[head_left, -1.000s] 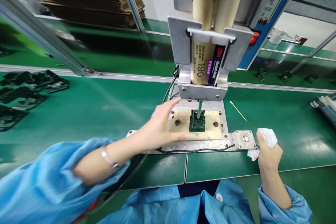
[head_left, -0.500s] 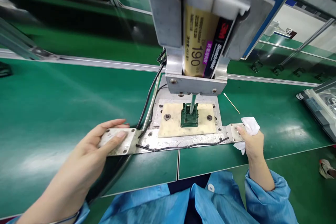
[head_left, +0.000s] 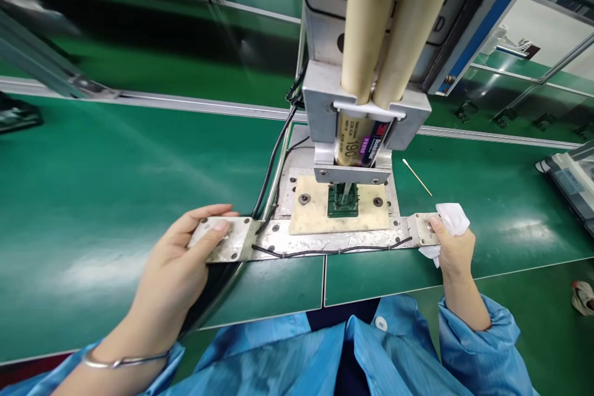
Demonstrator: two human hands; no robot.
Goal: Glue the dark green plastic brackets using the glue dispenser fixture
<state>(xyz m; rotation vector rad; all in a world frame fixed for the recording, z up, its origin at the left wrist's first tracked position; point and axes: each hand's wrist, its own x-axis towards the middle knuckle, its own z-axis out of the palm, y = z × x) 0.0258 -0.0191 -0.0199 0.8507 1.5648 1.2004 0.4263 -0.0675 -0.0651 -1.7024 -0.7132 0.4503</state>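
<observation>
My hands are well apart, one at each end of the long metal base (head_left: 359, 242) on the green table (head_left: 139, 185). My left hand (head_left: 169, 266) is clamped around the left end block (head_left: 236, 246), thumb pressed on its top and fingers stretched along the far side; a thin silver bracelet (head_left: 125, 361) circles that wrist. My right hand (head_left: 457, 255) is closed on a crumpled white tissue (head_left: 453, 219) that sticks out above and below my grip, and my thumb lies on the right end block (head_left: 420, 229). Between them, a cream plate (head_left: 315, 216) is fixed on the base, and the small green part (head_left: 343, 208) sits at its middle, right under the dispenser. The nozzle (head_left: 347, 190) comes down into that part — I cannot tell whether its tip touches. Above it the metal holder (head_left: 322, 105) carries a cartridge (head_left: 355, 142) marked 190 and Scotch-Weld, with two pale tubes (head_left: 369, 18) rising from it. A black cable (head_left: 315, 252) runs along the near edge of the base. A cotton swab (head_left: 416, 177) lies on the table to the right of the plate — near my tissue, but apart from it. Dark pieces (head_left: 18, 114) lie at the far left edge.
</observation>
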